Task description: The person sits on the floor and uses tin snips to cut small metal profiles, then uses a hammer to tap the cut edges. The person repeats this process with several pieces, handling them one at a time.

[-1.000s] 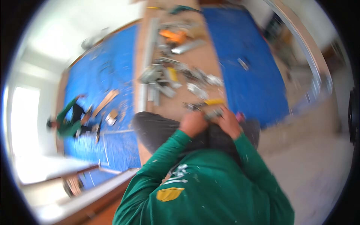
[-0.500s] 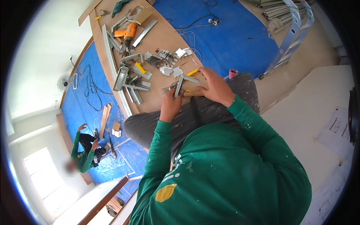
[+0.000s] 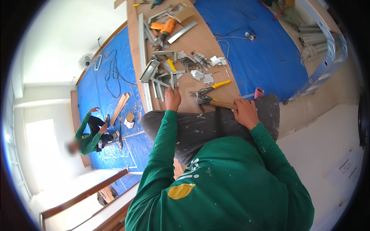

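My left hand is closed on the lower end of an angled metal channel piece, held at the edge of the pile of cut metal channel pieces. My right hand has its fingers closed round the wooden handle of a hammer, which lies across the board's near edge in front of my lap. Just beyond the hammer, a pair of metal snips with yellow grips rests on the board. Several small bent metal plates lie further off.
An orange drill and an open cardboard box sit further along the brown board. Blue sheeting covers the floor, with cables on it. A ladder stands at the right. Another person sits at the left.
My left hand has carried the metal channel piece left to the pile. My right hand has come away from that piece and onto the hammer handle. The whole view has shifted.
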Available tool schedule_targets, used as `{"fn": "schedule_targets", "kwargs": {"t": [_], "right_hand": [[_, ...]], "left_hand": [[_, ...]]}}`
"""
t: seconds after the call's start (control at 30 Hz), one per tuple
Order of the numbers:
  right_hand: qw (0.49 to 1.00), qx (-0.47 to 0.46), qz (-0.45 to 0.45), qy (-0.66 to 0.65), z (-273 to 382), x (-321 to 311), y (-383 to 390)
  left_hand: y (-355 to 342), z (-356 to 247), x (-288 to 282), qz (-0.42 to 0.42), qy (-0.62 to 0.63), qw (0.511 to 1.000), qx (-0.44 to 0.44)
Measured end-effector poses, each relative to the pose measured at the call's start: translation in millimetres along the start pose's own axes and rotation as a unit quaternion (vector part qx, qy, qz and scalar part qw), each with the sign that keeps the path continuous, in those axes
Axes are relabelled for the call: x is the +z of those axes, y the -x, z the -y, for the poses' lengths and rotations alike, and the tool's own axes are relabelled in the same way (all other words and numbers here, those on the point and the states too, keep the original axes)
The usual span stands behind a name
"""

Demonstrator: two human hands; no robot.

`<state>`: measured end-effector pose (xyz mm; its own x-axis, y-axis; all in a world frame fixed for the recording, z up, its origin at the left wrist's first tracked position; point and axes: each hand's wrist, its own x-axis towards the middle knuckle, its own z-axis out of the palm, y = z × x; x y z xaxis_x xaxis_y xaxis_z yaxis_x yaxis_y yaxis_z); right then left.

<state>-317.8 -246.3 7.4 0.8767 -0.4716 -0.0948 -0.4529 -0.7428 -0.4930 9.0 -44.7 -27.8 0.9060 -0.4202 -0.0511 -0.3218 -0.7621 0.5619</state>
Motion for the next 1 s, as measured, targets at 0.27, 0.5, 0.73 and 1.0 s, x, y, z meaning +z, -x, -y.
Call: {"fn": "schedule_targets", "kwargs": {"t": [0.27,0.5,0.73,1.0], "right_hand": [[0.999,0.002,0.016,0.029,3,-1,-3],[0.999,-0.003,0.027,0.041,0,3,-4],[0.997,0.012,0.047,0.054,6,0,-7],[0.985,0.024,0.152,0.082,12,-9,-24]], "left_hand": [[-42,11,-24,-0.059,-0.092,0.993,-0.054],[-58,-2,-17,-0.136,-0.098,0.984,-0.057],[-76,-16,-2,-0.121,-0.148,0.981,-0.038],[-79,-27,8,-0.102,-0.133,0.986,-0.011]]}}
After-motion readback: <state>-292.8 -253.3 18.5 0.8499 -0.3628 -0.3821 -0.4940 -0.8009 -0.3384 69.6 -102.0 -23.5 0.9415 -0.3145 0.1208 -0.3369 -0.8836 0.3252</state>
